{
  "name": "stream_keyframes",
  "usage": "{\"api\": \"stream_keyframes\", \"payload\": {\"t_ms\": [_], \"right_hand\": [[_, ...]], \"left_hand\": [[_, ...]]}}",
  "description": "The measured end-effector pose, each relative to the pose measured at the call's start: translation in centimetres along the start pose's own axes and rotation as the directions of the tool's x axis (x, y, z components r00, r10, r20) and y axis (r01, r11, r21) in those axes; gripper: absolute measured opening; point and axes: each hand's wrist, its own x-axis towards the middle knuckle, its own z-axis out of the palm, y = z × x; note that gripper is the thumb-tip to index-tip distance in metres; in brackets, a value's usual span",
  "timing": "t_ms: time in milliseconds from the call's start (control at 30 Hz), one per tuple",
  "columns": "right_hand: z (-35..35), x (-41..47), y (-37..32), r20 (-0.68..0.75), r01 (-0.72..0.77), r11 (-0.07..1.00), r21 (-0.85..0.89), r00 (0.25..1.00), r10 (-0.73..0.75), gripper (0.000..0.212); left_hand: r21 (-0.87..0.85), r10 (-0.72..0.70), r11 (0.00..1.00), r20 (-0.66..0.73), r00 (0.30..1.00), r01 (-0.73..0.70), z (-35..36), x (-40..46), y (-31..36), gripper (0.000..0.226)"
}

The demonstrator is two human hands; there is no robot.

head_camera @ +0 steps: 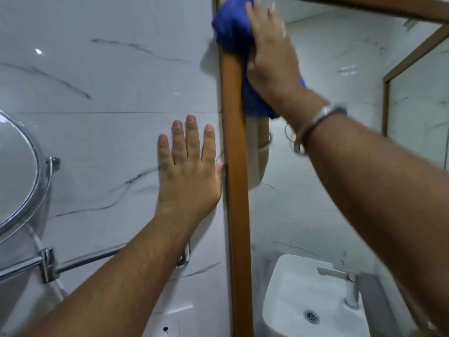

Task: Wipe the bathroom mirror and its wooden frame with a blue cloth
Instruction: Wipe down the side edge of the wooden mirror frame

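A blue cloth is pressed over the upper left corner of the mirror's wooden frame. My right hand lies flat on the cloth, covering its right part, with a metal bangle on the wrist. The mirror glass fills the right side and reflects marble tiles and a white sink. My left hand rests flat on the marble wall just left of the frame, fingers spread, thumb touching the frame's edge, holding nothing.
A round chrome-rimmed shaving mirror juts from the wall at far left. Below it runs a chrome towel rail. The white marble wall spans the left half. The sink reflection shows at lower right.
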Motion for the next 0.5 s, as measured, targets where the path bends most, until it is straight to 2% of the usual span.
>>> {"api": "stream_keyframes", "payload": {"t_ms": [100,200,267,367,500], "right_hand": [[0.2,1.9,0.0,-0.051,-0.025,0.999,-0.023,0.998,0.024,0.03],[0.8,-2.9,0.3,-0.09,-0.002,1.0,0.018,0.996,0.003,0.035],[1.1,-9.6,0.4,-0.04,0.022,0.997,0.072,0.999,-0.019,0.049],[1.2,-23.3,0.2,0.099,0.001,0.994,0.106,0.995,-0.011,0.059],[1.1,-43.3,-1.3,0.305,-0.171,0.979,0.115,0.944,0.129,0.065]], "left_hand": [[0.01,0.001,1.0,0.01,1.0,-0.002,-0.2,0.3,0.1,0.075],[-0.009,-0.011,1.0,0.043,0.999,0.012,-0.9,0.3,0.2,0.075],[-0.029,-0.026,0.999,0.071,0.997,0.028,-1.3,0.1,0.3,0.075],[-0.066,-0.083,0.993,0.141,0.986,0.093,-1.9,-0.7,1.4,0.076],[-0.259,-0.138,0.95,0.163,0.977,0.177,-2.3,-3.2,4.6,0.069]]}}
